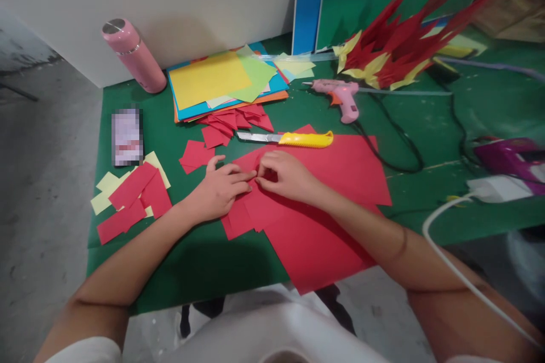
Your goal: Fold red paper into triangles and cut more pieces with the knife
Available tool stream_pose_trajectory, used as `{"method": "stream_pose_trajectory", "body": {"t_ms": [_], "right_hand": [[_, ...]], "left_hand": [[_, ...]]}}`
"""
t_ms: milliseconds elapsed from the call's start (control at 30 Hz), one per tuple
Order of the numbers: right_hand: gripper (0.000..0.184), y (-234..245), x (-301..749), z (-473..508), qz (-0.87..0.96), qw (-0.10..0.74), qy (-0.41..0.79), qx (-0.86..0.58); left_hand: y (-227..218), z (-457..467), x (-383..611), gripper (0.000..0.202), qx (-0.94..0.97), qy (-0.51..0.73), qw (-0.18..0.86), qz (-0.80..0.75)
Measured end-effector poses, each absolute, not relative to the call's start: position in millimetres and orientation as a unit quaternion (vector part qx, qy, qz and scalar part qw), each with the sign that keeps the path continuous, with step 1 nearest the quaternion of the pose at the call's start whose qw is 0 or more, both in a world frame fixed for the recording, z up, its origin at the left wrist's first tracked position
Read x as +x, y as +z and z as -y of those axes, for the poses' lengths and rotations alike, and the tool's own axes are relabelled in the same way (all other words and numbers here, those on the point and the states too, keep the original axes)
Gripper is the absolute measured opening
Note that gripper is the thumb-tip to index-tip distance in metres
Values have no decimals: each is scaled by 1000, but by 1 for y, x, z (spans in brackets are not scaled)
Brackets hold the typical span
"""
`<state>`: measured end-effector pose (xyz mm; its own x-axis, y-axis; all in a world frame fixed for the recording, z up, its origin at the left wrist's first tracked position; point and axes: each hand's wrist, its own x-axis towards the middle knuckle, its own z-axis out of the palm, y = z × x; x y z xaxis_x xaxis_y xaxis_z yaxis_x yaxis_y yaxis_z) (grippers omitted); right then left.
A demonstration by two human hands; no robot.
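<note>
My left hand and my right hand meet fingertip to fingertip over a small piece of red paper, both pinching or pressing it where they touch. Under them lies a large red paper sheet on the green mat. A yellow-handled utility knife rests just beyond my hands with its blade pointing left.
Red and yellow paper scraps lie at left, a phone and a pink bottle behind them. A stack of coloured sheets, a pink glue gun with black cable, a red-yellow paper flame and a white cable are around.
</note>
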<state>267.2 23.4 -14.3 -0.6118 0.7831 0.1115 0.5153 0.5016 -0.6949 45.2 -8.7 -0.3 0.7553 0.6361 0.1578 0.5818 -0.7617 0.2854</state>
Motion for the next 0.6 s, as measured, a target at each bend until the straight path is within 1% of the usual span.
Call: {"method": "stream_pose_trajectory", "body": {"t_ms": [100,200,367,600], "right_hand": [[14,-14,266,-23,841,214,316,-383],[9,-13,266,-22,836,219,327,-383],[8,-9,270,-21,824,228,335,-397],[8,-9,276,-24,841,196,308,-400]], "left_hand": [[0,9,46,34,936,122,89,-318],[0,10,48,32,936,130,76,-318],[-2,12,48,32,930,137,75,-332],[-3,9,48,28,938,137,70,-310]]}}
